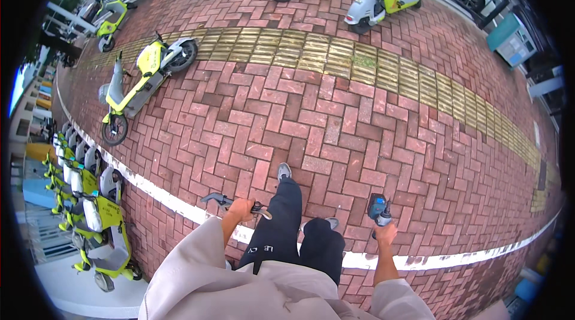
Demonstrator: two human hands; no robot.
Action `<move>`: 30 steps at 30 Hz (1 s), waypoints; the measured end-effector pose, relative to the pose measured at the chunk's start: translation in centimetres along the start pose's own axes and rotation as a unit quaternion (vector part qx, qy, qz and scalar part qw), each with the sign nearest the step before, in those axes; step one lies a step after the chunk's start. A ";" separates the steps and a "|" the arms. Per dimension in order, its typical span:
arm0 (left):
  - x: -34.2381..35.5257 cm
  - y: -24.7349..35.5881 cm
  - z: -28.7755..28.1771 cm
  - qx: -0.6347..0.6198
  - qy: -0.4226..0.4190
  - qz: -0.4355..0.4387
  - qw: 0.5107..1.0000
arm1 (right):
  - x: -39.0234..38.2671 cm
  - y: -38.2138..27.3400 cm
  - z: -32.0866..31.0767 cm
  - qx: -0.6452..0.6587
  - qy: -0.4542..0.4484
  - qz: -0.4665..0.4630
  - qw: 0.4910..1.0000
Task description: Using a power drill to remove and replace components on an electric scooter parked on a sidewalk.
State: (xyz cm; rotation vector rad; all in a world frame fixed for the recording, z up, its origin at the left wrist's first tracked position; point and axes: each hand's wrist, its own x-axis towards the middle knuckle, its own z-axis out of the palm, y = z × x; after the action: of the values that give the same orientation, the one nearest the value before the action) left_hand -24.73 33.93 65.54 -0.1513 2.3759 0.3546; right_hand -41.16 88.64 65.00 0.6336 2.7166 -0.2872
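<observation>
Above red brick paving, the left hand grips a dark lever-like object, its middle covered; well apart, the right hand clasps a blue-and-grey device, handle mostly hidden. Between them, dark trousers bear partly legible white lettering.

A long, dark-grey tool with a pale curved end lies crosswise in the left hand, a blue-and-black power tool, blocky end forward, in the right hand.
</observation>
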 end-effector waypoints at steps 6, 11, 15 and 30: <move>-22.6 -14.4 14.6 -0.320 0.156 -0.218 0.909 | -9.3 -16.1 -3.3 -0.062 -0.025 -0.070 0.995; -33.9 -26.8 24.1 -0.480 0.119 -0.461 0.737 | -20.0 -30.0 0.5 -0.116 -0.016 -0.039 0.992; -40.9 -35.1 24.5 -0.545 0.177 -0.522 0.631 | -30.5 -40.9 3.9 -0.176 -0.052 -0.073 0.980; -28.0 -96.5 0.8 -0.455 0.238 -0.411 0.753 | -53.8 -87.8 36.2 -0.153 -0.188 -0.048 0.969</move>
State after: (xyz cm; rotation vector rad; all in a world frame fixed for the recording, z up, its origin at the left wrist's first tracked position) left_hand 16.31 -57.75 63.62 -1.8495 2.0705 1.0788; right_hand -26.10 -19.38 61.56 0.3228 2.3590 -0.0046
